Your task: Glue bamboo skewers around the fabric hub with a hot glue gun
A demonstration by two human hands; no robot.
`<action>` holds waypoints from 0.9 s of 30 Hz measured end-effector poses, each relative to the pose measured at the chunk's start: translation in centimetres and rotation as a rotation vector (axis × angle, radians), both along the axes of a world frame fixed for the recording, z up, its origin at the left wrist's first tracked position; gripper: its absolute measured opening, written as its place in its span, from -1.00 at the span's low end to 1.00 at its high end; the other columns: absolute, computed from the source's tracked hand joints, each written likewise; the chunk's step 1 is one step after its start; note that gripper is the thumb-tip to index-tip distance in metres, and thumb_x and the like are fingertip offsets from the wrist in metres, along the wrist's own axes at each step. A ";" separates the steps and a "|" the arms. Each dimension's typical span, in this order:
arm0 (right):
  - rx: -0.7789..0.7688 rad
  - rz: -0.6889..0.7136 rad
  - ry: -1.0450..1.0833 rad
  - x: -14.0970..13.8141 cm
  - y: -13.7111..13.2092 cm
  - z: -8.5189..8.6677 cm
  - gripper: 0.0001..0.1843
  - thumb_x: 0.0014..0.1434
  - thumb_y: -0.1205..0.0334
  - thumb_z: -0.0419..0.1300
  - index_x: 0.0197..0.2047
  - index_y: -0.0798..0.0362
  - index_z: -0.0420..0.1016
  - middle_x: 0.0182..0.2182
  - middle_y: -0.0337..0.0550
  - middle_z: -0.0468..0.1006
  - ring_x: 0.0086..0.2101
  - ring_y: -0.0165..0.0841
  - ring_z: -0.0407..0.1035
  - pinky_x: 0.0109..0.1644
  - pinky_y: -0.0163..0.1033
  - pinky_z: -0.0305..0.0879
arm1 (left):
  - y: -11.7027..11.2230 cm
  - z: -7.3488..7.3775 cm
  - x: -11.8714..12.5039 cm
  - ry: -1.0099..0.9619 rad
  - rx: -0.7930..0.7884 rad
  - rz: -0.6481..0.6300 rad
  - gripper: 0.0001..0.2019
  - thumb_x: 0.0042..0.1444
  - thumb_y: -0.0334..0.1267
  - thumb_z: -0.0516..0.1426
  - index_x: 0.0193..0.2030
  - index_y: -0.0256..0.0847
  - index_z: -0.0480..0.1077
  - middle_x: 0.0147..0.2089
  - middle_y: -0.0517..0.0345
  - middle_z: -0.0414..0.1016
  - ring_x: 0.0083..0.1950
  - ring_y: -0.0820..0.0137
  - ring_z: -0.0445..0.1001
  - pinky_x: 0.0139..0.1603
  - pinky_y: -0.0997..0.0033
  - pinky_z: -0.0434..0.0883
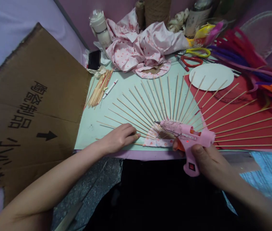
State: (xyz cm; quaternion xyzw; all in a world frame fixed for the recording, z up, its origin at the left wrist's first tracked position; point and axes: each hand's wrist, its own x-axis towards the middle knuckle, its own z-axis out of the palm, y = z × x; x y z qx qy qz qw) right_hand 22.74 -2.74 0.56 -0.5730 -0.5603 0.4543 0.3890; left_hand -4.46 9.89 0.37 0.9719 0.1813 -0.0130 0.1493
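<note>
My right hand (206,158) is wrapped round the handle of a pink hot glue gun (194,138), a small red light glowing on its side. The gun's dark nozzle points left, over the inner ends of thin wooden sticks (147,102) that fan out from a half-ring covered in pink-dotted fabric (150,141). At the left side of the fan, my left hand (120,138) has its fingers closed on a wooden stick near the half-ring. The gun hides part of the half-ring and some stick ends.
A bundle of loose sticks (100,89) lies beside a white marker (110,89). Crumpled dotted fabric (140,45), a fabric-covered ring (153,70), scissors (191,61) and a white paper plate (211,77) fill the back. Cardboard (35,106) stands left; pipe cleaners (248,61) lie right.
</note>
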 end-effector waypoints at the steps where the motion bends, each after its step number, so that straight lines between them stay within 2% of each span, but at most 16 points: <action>1: -0.006 0.004 0.004 0.0 0.0 -0.1 -0.36 0.29 -0.32 -0.12 -0.25 0.01 0.55 -0.43 -0.12 0.57 -0.40 -0.21 0.47 -0.33 -0.17 0.45 | 0.0 0.0 0.0 0.001 0.002 -0.006 -0.55 0.45 -0.16 -0.25 -0.14 -0.28 0.41 -0.19 -0.01 0.45 -0.17 0.29 0.30 -0.10 0.30 0.30; 8: -0.011 0.015 0.019 0.0 0.1 0.0 -0.34 0.27 -0.34 -0.13 -0.23 0.01 0.56 -0.40 -0.10 0.57 -0.40 -0.21 0.45 -0.33 -0.16 0.44 | 0.1 0.1 0.1 -0.017 0.019 -0.020 -0.55 0.45 -0.16 -0.26 -0.14 -0.25 0.40 -0.20 -0.01 0.44 -0.17 0.28 0.32 -0.11 0.27 0.31; 15: 0.048 -0.019 -0.008 -0.1 0.3 -0.1 -0.34 0.27 -0.34 -0.12 -0.28 0.02 0.55 -0.42 -0.10 0.57 -0.38 -0.19 0.49 -0.32 -0.13 0.47 | 0.0 0.4 0.2 -0.020 0.044 -0.036 -0.56 0.45 -0.19 -0.25 -0.14 -0.26 0.42 -0.21 -0.02 0.44 -0.19 0.28 0.31 -0.16 0.25 0.33; 21: 0.047 -0.010 -0.017 0.1 0.2 -0.3 -0.35 0.30 -0.30 -0.12 -0.26 0.02 0.58 -0.36 -0.06 0.62 -0.35 -0.18 0.52 -0.29 -0.12 0.49 | -0.1 0.5 0.1 -0.021 0.103 -0.066 -0.64 0.44 -0.25 -0.18 -0.13 -0.28 0.41 -0.23 -0.01 0.44 -0.20 0.30 0.31 -0.18 0.29 0.31; 27: 0.069 -0.021 -0.020 0.1 0.0 -0.2 -0.37 0.30 -0.30 -0.11 -0.23 -0.02 0.59 -0.35 -0.06 0.63 -0.32 -0.17 0.53 -0.25 -0.14 0.50 | 0.0 0.8 0.3 0.007 0.036 -0.022 -0.58 0.45 -0.19 -0.23 -0.14 -0.26 0.41 -0.22 -0.01 0.44 -0.19 0.30 0.32 -0.14 0.27 0.32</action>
